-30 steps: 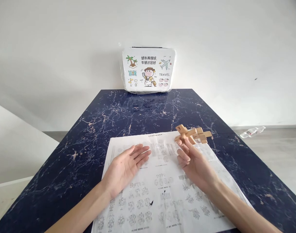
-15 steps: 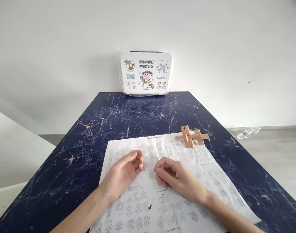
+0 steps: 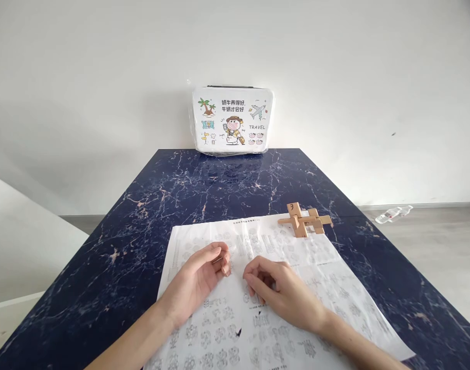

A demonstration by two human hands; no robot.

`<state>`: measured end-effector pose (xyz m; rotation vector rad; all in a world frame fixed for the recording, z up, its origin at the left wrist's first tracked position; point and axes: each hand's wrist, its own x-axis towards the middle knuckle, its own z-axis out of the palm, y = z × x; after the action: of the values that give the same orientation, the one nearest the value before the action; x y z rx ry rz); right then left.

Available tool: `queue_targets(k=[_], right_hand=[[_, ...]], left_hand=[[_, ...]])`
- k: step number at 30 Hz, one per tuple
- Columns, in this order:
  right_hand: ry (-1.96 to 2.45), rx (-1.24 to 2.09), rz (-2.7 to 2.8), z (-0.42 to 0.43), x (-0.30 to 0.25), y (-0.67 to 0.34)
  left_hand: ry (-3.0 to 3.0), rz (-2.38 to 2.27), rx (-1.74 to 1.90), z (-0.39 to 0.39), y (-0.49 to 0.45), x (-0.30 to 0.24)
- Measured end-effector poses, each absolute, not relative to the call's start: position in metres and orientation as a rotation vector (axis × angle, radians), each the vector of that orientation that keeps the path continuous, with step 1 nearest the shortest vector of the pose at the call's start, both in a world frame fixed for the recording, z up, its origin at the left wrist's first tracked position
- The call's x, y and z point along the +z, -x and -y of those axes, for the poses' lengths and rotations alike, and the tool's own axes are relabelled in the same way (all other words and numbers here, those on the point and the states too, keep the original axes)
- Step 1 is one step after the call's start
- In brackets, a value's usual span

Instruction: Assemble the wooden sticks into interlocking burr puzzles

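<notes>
A large printed instruction sheet (image 3: 327,288) lies on the table under both my hands, covered with small line drawings and text. My left hand (image 3: 202,272) rests over its left half, palm turned inward, fingers loosely curled and nothing in them. To its right, my right hand (image 3: 279,288) is closed, thumb tip against the index finger, with no object visible in it. The hands are apart from each other. Beyond my right hand, at the sheet's top right corner, sits a wooden interlocking puzzle (image 3: 302,220) made of crossed bars, one with a black mark. Neither hand touches the puzzle.
The dark blue marbled table (image 3: 123,267) narrows toward a white wall. A white case (image 3: 233,121) with cartoon prints, wrapped in plastic, stands at its far edge. On the floor to the right lies a clear plastic item (image 3: 393,214).
The view has tilted very slightly, so everything sits a little lower. My right thumb and index finger look marginally closer together; the puzzle and sheet stay in place.
</notes>
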<state>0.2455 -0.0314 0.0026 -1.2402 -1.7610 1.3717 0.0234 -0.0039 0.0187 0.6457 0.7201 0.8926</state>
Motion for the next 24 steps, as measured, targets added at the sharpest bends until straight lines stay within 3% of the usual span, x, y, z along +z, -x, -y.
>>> queue_targets(k=[24], right_hand=[[1.223,1.345,1.822,0.0334,0.0046,-0.2438]], left_hand=[[-0.684,-0.735,0.903,0.0072,-0.0235,0.0263]])
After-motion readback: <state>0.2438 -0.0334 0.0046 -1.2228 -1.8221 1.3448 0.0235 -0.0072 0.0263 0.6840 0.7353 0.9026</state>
